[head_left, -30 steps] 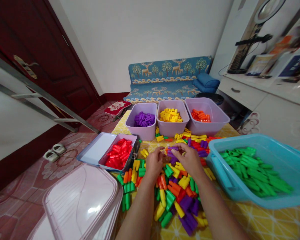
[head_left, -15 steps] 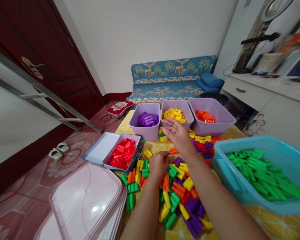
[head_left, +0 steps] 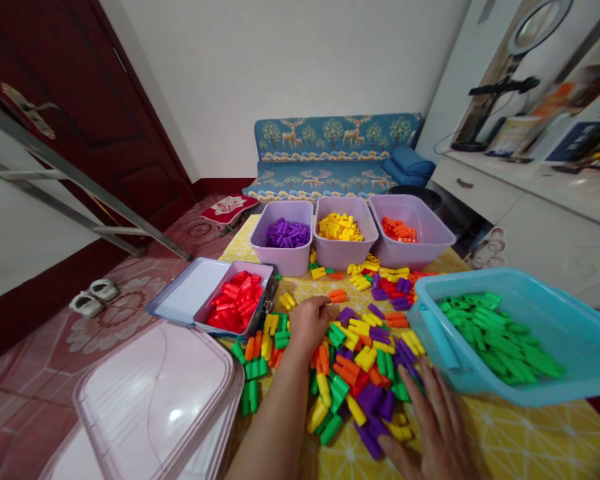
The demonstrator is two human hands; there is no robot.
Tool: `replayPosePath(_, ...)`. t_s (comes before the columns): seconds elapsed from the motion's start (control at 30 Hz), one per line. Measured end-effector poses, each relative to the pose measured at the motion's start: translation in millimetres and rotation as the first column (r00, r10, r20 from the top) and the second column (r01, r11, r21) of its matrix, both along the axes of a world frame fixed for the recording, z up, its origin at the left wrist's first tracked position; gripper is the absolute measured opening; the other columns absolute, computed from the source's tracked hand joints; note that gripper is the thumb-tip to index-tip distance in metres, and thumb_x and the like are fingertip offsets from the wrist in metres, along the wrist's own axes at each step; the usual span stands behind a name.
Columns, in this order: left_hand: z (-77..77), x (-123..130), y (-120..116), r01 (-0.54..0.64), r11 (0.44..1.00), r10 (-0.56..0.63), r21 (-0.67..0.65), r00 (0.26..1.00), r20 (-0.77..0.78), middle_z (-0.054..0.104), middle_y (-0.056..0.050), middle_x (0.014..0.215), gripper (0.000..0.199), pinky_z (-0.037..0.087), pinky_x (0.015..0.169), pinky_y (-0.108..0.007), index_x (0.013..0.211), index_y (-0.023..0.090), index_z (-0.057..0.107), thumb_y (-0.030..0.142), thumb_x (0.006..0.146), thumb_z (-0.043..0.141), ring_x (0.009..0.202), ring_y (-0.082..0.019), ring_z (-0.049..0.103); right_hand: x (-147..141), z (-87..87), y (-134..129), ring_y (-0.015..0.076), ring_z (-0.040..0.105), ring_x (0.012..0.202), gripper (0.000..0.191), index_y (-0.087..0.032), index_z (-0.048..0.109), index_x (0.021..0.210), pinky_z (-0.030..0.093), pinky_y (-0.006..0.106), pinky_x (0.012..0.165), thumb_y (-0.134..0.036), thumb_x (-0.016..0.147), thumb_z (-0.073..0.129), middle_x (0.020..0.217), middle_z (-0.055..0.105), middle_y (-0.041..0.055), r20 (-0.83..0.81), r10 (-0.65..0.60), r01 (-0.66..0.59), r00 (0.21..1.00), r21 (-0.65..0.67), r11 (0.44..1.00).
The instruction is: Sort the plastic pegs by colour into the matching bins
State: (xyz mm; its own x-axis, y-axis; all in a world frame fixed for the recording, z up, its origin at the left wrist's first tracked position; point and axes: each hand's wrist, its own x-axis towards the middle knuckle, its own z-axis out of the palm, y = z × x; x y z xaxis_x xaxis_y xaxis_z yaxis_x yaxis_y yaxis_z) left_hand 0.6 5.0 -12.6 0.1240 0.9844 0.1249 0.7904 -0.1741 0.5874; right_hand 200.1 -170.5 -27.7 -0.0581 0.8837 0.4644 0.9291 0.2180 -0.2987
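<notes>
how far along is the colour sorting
Partly done: purple pieces, yellow pieces and orange pieces sit in separate lilac bins, red pieces in the case, green pieces in the blue tub. The right hand is open by the mixed pile; whether the left hand holds anything is unclear. Remaining: that pile and loose pieces near the bins.

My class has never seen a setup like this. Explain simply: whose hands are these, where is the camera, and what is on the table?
There is no machine: these are a person's bare hands. Every picture comes from one camera on that person's head, looking forward and down.

A mixed pile lies on the yellow cloth. Behind it, three lilac tubs hold purple, yellow and orange pieces. The tin holds red ones, the blue tub green.

The right hand is open beside the pile; whether the left hand grips anything is unclear.
</notes>
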Motion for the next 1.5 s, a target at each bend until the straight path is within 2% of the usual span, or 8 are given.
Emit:
replayPosePath(0.23,0.0,0.1,0.4,-0.004,1.000,0.004,0.012,1.000,0.011,0.072,-0.002,0.106,0.027,0.047,0.082,-0.029,0.106,0.027,0.069,0.027,0.086,0.051,0.097,-0.019,0.065,-15.1,-15.5,35.0,0.0352,0.016,0.142,0.063,-0.025,0.022,0.147,0.031,0.061,0.106,-0.043,0.091,0.044,0.158,0.007,0.0099,-0.099,-0.021,0.012,0.995,-0.087,0.996)
replayPosePath(0.5,-2.2,2.0,2.0,-0.027,0.999,0.024,0.036,0.996,0.085,0.072,-0.003,0.106,0.025,0.048,0.082,-0.029,0.104,0.025,0.070,0.025,0.087,0.052,0.096,-0.019,0.066,-21.8,-17.3,121.7,0.0295,0.028,0.138,0.054,-0.015,0.043,0.137,0.029,0.053,0.111,-0.047,0.093,0.039,0.146,0.037,0.0169,-0.160,0.047,-0.047,0.986,0.004,0.999)
replayPosePath(0.7,-2.2,1.1,4.9,-0.048,0.986,0.000,0.161,0.959,0.284,0.073,-0.006,0.096,0.024,0.051,0.081,-0.028,0.096,0.018,0.071,0.012,0.084,0.051,0.089,-0.016,0.067,-21.7,-22.6,127.9,0.0285,0.033,0.135,0.054,-0.017,0.046,0.135,0.032,0.051,0.109,-0.049,0.091,0.042,0.141,0.044,0.0139,-0.150,0.064,-0.059,0.987,0.036,0.998)
replayPosePath(0.9,32.1,3.5,-9.3,-0.017,0.951,-0.088,0.309,0.943,0.322,0.072,-0.005,0.094,0.020,0.050,0.083,-0.030,0.095,0.017,0.069,0.016,0.087,0.051,0.090,-0.017,0.065,-20.1,-21.3,126.2,0.0278,0.036,0.133,0.050,-0.020,0.047,0.134,0.032,0.051,0.109,-0.047,0.092,0.042,0.139,0.047,0.0119,-0.193,0.066,-0.063,0.979,0.025,0.998)
replayPosePath(1.03,52.1,2.5,-36.8,0.031,0.937,-0.118,0.349,0.966,0.231,0.068,-0.006,0.102,0.020,0.048,0.090,-0.032,0.102,0.020,0.066,0.019,0.088,0.052,0.099,-0.018,0.061,-20.0,-20.7,126.5,0.0273,0.037,0.132,0.049,-0.020,0.048,0.134,0.031,0.051,0.109,-0.047,0.092,0.041,0.138,0.048,0.0116,-0.220,0.073,-0.068,0.973,0.028,0.997)
replayPosePath(1.2,49.6,-25.7,-85.5,-0.194,0.909,0.193,0.370,0.980,0.041,0.051,-0.011,0.127,0.032,0.040,0.100,-0.042,0.117,0.021,0.056,0.024,0.085,0.055,0.120,-0.025,0.047,-21.0,-17.9,124.2,0.0279,0.035,0.133,0.050,-0.020,0.050,0.132,0.031,0.051,0.109,-0.048,0.092,0.042,0.139,0.048,0.0118,-0.233,0.070,-0.065,0.970,0.029,0.997)
replayPosePath(1.37,46.9,-74.7,-122.6,-0.337,0.894,0.424,0.296,0.850,-0.314,0.059,-0.011,0.109,0.028,0.043,0.087,-0.043,0.107,0.020,0.060,0.032,0.083,0.055,0.103,-0.028,0.052,-20.8,-18.7,124.2,0.0287,0.036,0.133,0.049,-0.022,0.050,0.132,0.032,0.052,0.108,-0.047,0.091,0.043,0.138,0.048,0.0116,-0.247,0.085,-0.075,0.965,0.047,0.996)
replayPosePath(1.5,50.5,-98.5,-132.9,-0.300,0.916,0.398,0.266,0.757,-0.519,0.062,-0.012,0.114,0.033,0.036,0.093,-0.051,0.112,0.021,0.061,0.038,0.085,0.052,0.112,-0.033,0.048,-20.5,-20.4,124.6,0.0287,0.036,0.133,0.049,-0.022,0.049,0.133,0.031,0.053,0.108,-0.046,0.091,0.043,0.139,0.047,0.0116,-0.253,0.090,-0.081,0.963,0.048,0.996)
